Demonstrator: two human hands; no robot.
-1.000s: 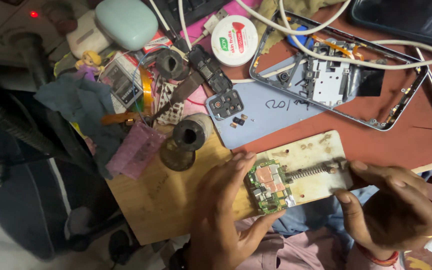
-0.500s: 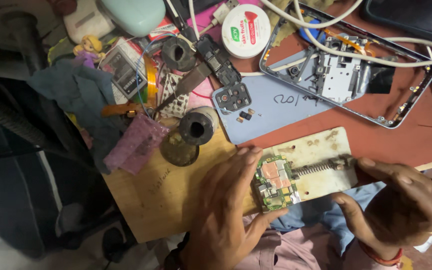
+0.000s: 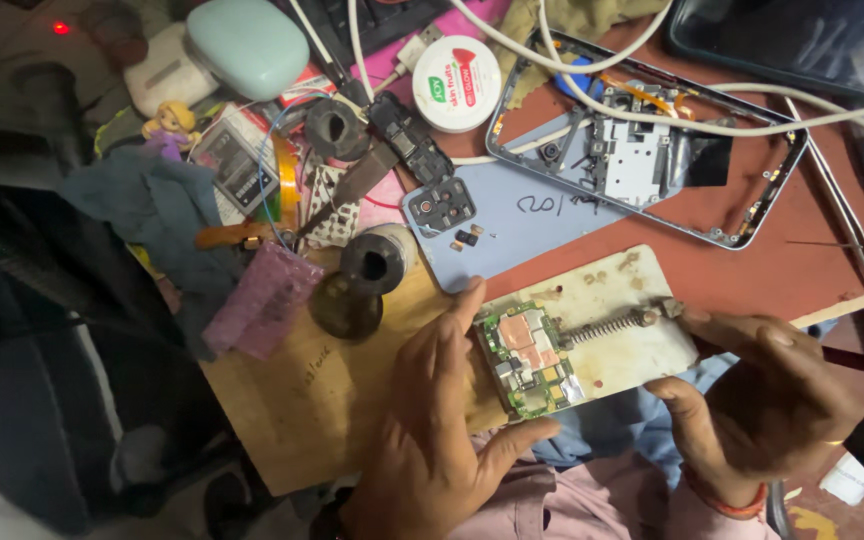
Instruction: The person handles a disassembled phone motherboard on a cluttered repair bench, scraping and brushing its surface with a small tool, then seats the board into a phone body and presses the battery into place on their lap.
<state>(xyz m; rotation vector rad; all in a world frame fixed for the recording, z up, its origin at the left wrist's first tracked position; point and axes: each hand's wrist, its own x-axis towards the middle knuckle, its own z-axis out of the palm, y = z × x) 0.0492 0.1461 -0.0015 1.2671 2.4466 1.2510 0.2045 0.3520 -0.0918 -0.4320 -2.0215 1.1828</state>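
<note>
Circuit board (image 3: 527,358) (on holder plate (image 3: 622,310)), both hands steadying

green circuit board (image 3: 527,358), off-white holder plate (image 3: 617,320), pale blue phone back (image 3: 532,225), mint case (image 3: 247,47)

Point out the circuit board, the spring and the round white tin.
circuit board (image 3: 527,358), head view, on its copper shield.
spring (image 3: 600,327), head view, mid-coil.
round white tin (image 3: 457,83), head view, centre of lid.

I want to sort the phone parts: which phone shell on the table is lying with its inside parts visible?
The open phone frame at the upper right, under the white cables. The light blue back cover beside it shows only its plain surface and camera block.
</note>
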